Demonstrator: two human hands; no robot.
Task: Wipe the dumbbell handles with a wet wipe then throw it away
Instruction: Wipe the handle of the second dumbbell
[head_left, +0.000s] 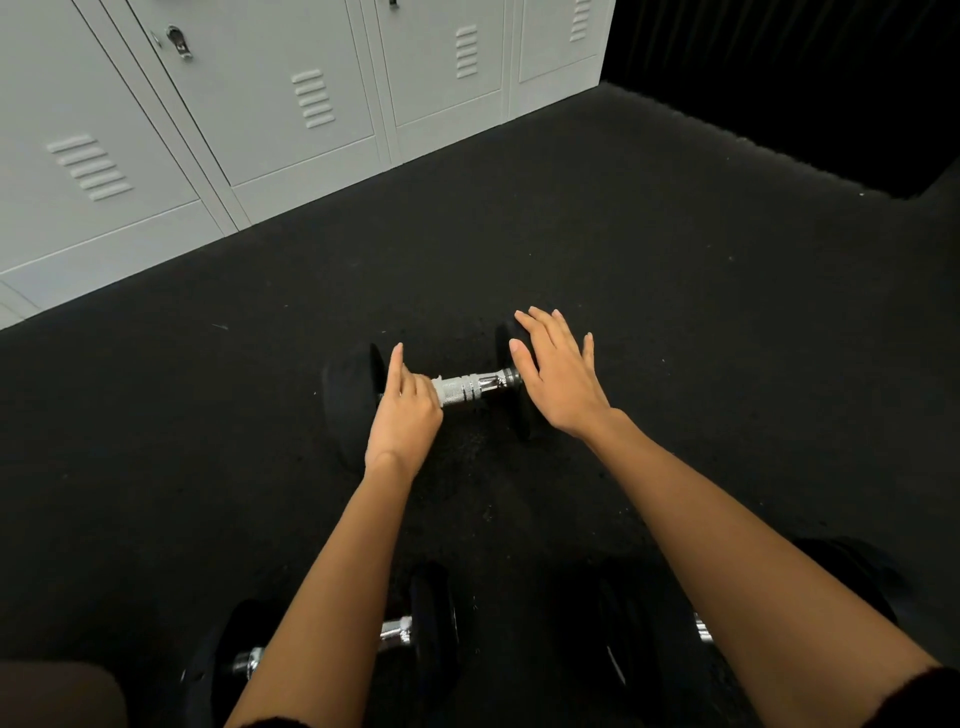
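A dumbbell with black heads and a chrome knurled handle (470, 385) lies on the black floor in the middle of the view. My left hand (404, 415) is curled over the left part of the handle with its index finger stretched out. A small pale fold of wet wipe (439, 389) shows at its fingertips, pressed to the bar. My right hand (556, 371) lies flat with its fingers spread on the right black head (506, 340) and holds nothing. The left head (348, 395) is partly hidden by my left hand.
Two more black dumbbells lie close to me, one under my left forearm (400, 631) and one under my right forearm (701, 626). Grey metal lockers (291, 104) stand along the far left. A dark wall (805, 78) closes the far right. My knee (57, 696) shows bottom left.
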